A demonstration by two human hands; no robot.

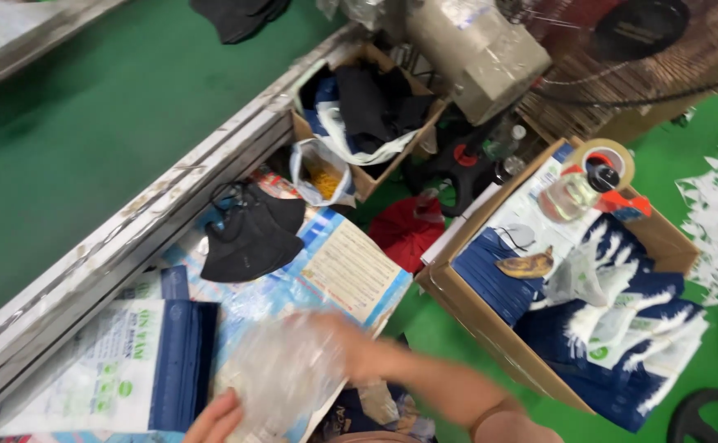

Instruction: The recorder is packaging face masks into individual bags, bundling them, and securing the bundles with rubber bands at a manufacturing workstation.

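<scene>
Hands: right hand (351,349) apparently gripping clear plastic bag (281,373), blurred; left hand (215,418) touching bag edge, grip unclear; cardboard box (474,316) close right.

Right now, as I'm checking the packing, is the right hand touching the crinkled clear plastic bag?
Touching. The head view shows the right hand pressed on the crinkled clear plastic bag, its blurred fingers overlapping the film; the left hand meets the bag's lower edge.

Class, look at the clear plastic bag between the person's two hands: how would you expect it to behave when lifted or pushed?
The clear plastic bag looks crumpled and thin, so it is probably floppy and light. Its glossy film may slip between the right hand and the left hand. Lying on a flat printed sheet, it would likely slide rather than roll.
</scene>
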